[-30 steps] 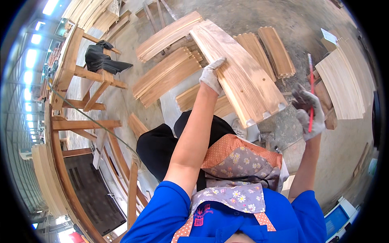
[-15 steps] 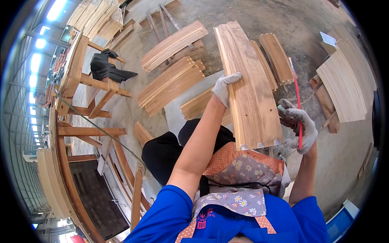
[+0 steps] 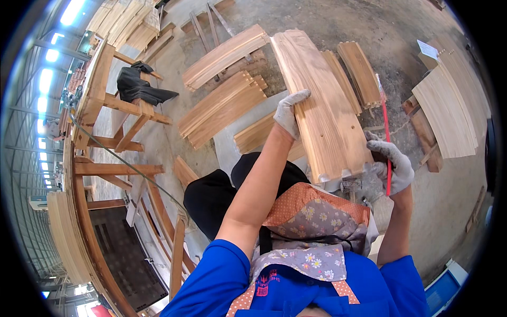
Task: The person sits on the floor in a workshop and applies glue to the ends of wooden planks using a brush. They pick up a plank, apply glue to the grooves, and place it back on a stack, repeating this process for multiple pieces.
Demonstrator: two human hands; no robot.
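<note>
A long wooden board [image 3: 328,111], with rounded notches along its near end and a small dark spot low on its face, is held up in front of me, tilted. My left hand [image 3: 290,112], in a pale work glove, clasps its left edge with the thumb over the face; the other fingers are hidden. My right hand [image 3: 393,165], in a greyer glove, is closed round a slim red stick [image 3: 386,121] with a pale tip that points away from me. Its fingertips are by the board's lower right edge; whether they touch it I cannot tell.
Stacked boards [image 3: 224,108] lie on the floor beyond my knees, with another stack [image 3: 360,74] past the held board. Pale panels [image 3: 446,113] rest on wooden blocks at the right. Wooden frames [image 3: 119,170] stand at the left, one with a dark cloth [image 3: 138,85] over it.
The board's near end has risen slightly, and its far end has shifted a little left. My right hand moved slightly with the red stick; a pale greenish bit at its fingertips no longer shows.
</note>
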